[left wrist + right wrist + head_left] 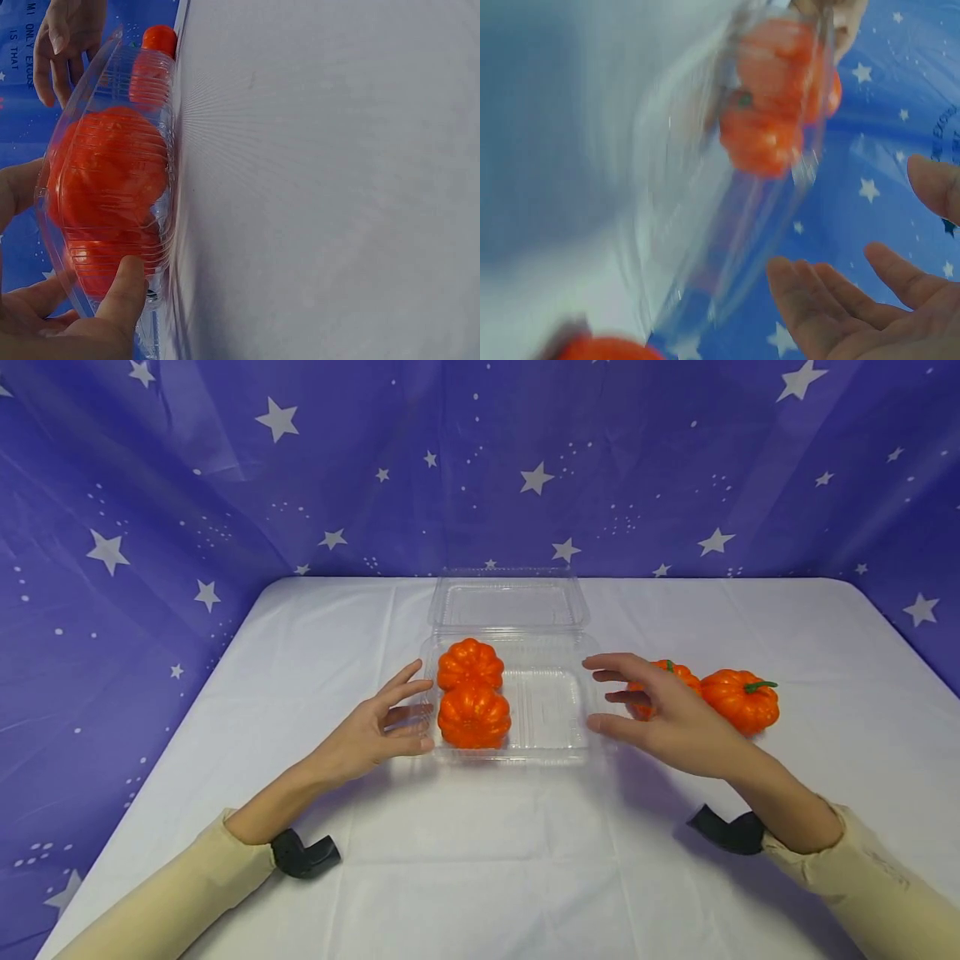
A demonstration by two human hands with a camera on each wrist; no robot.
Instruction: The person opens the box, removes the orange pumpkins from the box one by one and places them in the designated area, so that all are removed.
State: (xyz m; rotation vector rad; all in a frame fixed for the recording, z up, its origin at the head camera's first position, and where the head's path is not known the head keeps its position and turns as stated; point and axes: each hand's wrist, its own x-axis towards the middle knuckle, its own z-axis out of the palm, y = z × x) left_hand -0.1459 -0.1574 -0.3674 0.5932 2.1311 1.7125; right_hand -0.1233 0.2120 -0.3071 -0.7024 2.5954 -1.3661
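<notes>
Mid-table, I see a clear, rectangular plastic container [547, 714] with ribbed walls, its see-through lid [512, 606] folded open toward twelve o'clock. Two glossy, lobed orange pumpkins [474, 718] sit inside at nine o'clock. The left hand [372, 725], fingers spread, is at that wall; the right hand [667, 714], also spread, is near three o'clock. Two green-stemmed orange pumpkins [738, 703] lie farther toward three on the white cloth [480, 868].

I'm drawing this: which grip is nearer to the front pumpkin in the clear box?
Left. The left grip is at the clear box, just left of the front pumpkin; the right grip is farther off, across the box's bare part.
</notes>
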